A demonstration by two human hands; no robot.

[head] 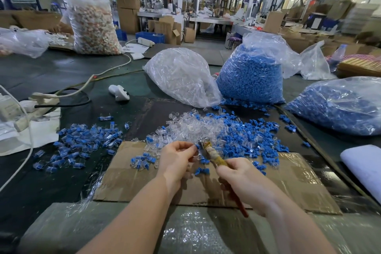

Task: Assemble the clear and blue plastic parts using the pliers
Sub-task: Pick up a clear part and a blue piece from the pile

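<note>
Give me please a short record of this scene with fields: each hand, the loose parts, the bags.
left hand: pinches a small blue part
right hand: grips the pliers
pliers tip: meets the blue part
loose pile: clear and blue parts mixed, beyond the hands
joined pieces: spread on the left
bags: one clear parts bag, two blue parts bags

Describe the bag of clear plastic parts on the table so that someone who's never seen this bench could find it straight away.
Start at the brown cardboard sheet in front of the person and look past the loose pile of parts on it. Two bulging bags stand side by side just behind; the bag of clear parts is the left one. Its contents are colourless, while the bag touching its right side is packed with blue pieces.
</note>
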